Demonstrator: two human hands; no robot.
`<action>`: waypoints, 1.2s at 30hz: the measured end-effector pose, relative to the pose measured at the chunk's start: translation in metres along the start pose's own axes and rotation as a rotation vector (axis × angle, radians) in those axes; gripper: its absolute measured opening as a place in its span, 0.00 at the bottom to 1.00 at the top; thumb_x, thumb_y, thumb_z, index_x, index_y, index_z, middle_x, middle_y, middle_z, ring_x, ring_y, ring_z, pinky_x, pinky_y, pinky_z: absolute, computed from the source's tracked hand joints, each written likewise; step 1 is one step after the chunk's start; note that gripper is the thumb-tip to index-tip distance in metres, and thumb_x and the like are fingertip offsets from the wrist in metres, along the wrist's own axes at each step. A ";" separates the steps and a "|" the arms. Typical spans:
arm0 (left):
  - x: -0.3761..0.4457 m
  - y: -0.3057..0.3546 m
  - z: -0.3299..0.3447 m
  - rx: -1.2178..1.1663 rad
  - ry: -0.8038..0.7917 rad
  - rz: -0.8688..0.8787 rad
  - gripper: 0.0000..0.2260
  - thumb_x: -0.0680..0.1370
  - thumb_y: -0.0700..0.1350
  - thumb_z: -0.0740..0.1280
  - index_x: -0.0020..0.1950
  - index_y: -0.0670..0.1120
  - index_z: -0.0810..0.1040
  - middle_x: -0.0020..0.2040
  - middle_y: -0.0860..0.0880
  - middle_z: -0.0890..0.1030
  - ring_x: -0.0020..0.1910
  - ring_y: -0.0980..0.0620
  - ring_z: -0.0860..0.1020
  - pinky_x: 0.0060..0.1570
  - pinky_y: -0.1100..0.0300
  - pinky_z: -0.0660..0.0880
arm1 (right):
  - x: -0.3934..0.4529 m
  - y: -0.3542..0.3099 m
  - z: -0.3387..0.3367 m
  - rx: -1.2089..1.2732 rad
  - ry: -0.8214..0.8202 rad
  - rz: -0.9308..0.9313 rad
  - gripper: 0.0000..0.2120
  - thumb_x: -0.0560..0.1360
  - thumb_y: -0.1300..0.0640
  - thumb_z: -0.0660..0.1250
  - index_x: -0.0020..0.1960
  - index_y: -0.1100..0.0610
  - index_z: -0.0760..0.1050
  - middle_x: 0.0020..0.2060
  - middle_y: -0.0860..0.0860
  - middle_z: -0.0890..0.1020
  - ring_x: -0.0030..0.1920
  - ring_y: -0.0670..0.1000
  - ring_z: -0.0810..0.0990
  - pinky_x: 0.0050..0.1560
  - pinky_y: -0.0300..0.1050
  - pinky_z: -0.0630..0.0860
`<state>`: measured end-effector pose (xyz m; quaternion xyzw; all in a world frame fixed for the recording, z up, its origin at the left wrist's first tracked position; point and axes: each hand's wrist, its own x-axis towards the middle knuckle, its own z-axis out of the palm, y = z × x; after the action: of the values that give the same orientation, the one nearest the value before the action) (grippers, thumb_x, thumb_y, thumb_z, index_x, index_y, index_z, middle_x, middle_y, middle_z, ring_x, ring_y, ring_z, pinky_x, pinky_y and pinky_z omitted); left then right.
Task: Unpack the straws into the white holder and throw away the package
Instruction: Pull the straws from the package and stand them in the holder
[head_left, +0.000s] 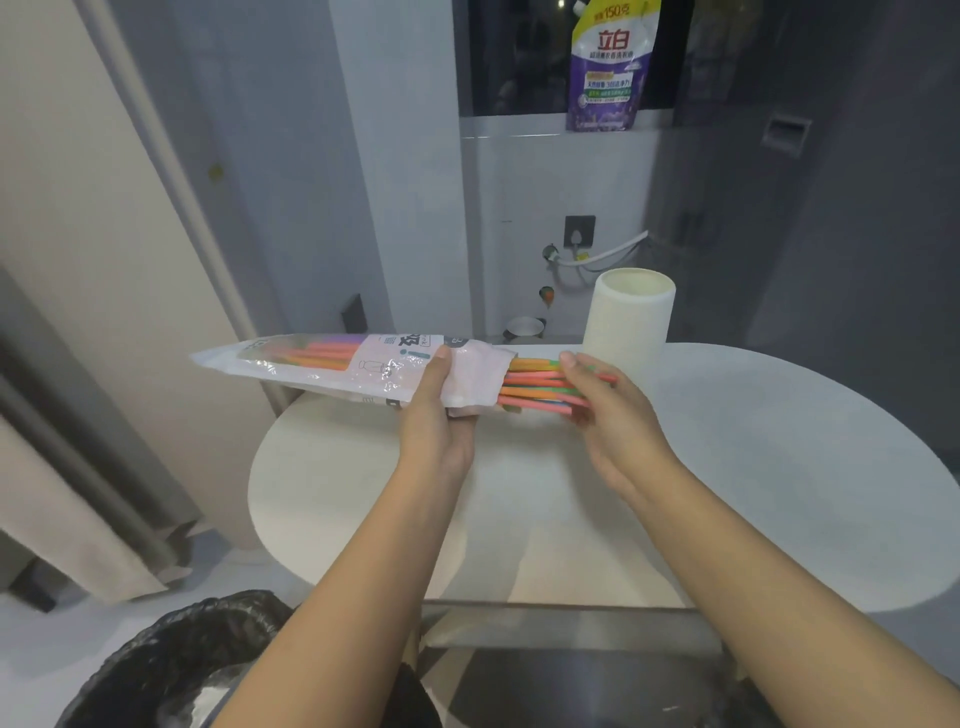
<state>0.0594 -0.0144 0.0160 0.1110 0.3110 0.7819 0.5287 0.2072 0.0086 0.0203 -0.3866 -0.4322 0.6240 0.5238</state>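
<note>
- Straws (540, 387), orange, pink and green, stick out of the open right end of a clear plastic package (332, 364) held level across the middle of the frame, above a round white table (779, 493).
- The left hand (439, 415) grasps the package near its open end, thumb on top and fingers curled beneath.
- The right hand (597, 410), just right of centre, closes its fingers around the exposed straw ends.
- A white holder (628, 325) stands upright on the table's far edge, just behind the right hand, mouth open upward.
- A bin lined with a black bag (171, 670) sits at the lower left.
- A purple refill pouch (610, 67) stands on a ledge at the upper centre.
</note>
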 end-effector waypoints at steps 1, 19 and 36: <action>-0.006 0.000 0.003 0.001 0.002 -0.002 0.08 0.78 0.41 0.65 0.57 0.44 0.74 0.50 0.47 0.80 0.43 0.53 0.80 0.33 0.63 0.78 | -0.004 -0.003 0.001 0.098 -0.048 0.026 0.12 0.75 0.56 0.66 0.55 0.63 0.76 0.50 0.57 0.81 0.52 0.54 0.80 0.55 0.46 0.77; -0.024 0.026 0.033 -0.116 -0.008 -0.109 0.11 0.80 0.43 0.62 0.61 0.42 0.70 0.63 0.37 0.76 0.61 0.38 0.76 0.57 0.37 0.74 | -0.016 -0.077 0.010 0.179 -0.074 -0.054 0.16 0.81 0.51 0.53 0.48 0.57 0.76 0.53 0.56 0.81 0.57 0.53 0.79 0.59 0.46 0.74; 0.006 0.031 0.040 -0.121 0.003 -0.091 0.08 0.80 0.43 0.62 0.57 0.42 0.72 0.56 0.40 0.77 0.49 0.43 0.78 0.60 0.39 0.73 | 0.018 -0.102 0.045 0.470 0.190 -0.187 0.21 0.80 0.49 0.55 0.31 0.57 0.65 0.26 0.54 0.82 0.43 0.55 0.84 0.53 0.51 0.78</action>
<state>0.0539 -0.0019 0.0648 0.0635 0.2689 0.7744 0.5691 0.1951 0.0286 0.1309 -0.2696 -0.2580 0.6171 0.6927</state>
